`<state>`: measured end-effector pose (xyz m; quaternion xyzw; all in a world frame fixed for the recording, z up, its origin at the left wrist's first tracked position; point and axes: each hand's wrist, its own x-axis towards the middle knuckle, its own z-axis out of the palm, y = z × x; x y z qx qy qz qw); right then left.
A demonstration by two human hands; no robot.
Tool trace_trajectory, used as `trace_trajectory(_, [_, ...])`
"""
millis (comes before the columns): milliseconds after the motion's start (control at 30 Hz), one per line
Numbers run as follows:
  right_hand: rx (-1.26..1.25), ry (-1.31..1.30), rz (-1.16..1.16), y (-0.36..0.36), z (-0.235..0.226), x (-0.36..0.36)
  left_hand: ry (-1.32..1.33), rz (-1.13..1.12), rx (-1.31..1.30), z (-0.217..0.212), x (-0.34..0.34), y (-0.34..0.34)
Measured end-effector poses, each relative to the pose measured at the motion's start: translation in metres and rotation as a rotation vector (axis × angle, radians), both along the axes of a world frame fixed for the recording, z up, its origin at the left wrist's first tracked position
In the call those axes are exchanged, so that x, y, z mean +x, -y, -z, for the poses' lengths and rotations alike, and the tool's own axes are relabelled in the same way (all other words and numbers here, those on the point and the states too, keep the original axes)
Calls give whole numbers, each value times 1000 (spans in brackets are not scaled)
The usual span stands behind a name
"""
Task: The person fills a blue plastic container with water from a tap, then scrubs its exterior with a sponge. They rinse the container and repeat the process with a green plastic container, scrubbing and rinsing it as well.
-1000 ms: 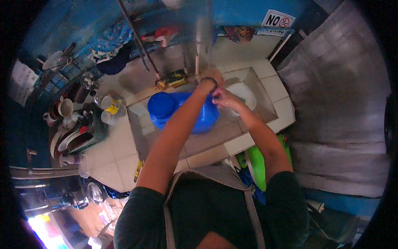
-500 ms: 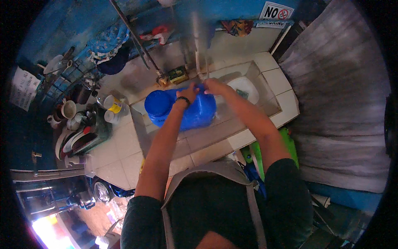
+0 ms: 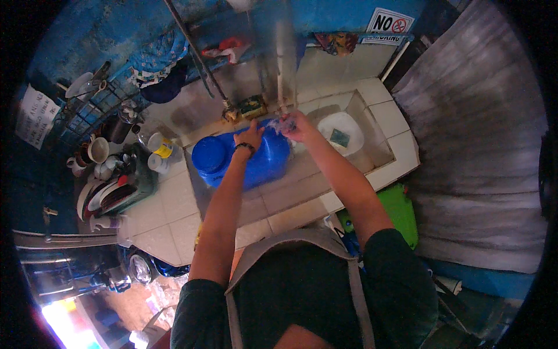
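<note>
**Two bare hands at a blue jug in a kitchen sink**

One large blue jug (image 3: 270,163) sits in the left part of a shallow sink (image 3: 375,160), its broad round blue lid (image 3: 210,154) toward the left. The jug's walls hide whatever is inside. To its right, one white bowl (image 3: 350,123) holds one small green sponge (image 3: 340,138).

The person's left hand (image 3: 249,138), with a dark bracelet (image 3: 245,146) at the wrist, rests on top of the jug, thumb and forefinger spread apart rather than closed around anything. The right hand (image 3: 295,127) is at the jug's far right end, below a pale upright pipe (image 3: 281,70). Its fingers are curled beside a blurred, glinting clear patch; whether they grip something cannot be told.

On the tiled counter (image 3: 145,212) left of the sink stand two plastic tubs, close together: one with a yellow label (image 3: 160,144), one plain white (image 3: 156,163). Beyond them, a dark dish rack (image 3: 138,183) holds several plates (image 3: 102,195), overlapping too much to count. One pale mug (image 3: 97,150) shows clearly behind it, and one spray bottle (image 3: 106,223) is near its front.
</note>
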<state>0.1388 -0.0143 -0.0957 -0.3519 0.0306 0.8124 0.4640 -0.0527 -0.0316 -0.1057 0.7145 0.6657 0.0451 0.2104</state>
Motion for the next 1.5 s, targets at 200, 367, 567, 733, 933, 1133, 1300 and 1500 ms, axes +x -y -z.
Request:
trace_trajectory(200, [679,1296,-933,-12,-35,10,-20,3,-24,-10,10,6])
trace_trajectory(367, [688,1004,-674,-8,-57,21,3,-8,-88,-9,13,1])
trace_trajectory(567, [705,1430,-955,-8,-54,11,-26,-19,32,1,10,0])
trace_trajectory(733, [767,1208,-820,-17,-30,22,-8,50,-60,-7,8,2])
trace_trajectory(933, [1181,1480,-590,12,2,25,0,94,-31,-14,10,3])
trace_trajectory(1133, [1015,1437,-561,24,-4,17,-46,106,-26,-10,12,1])
trace_trajectory(1300, [623,1443,-812,7,-1,11,-107,98,-37,-11,15,0])
trace_trajectory(1500, [1060,1648,-754,2,7,15,-54,106,27,-6,11,0])
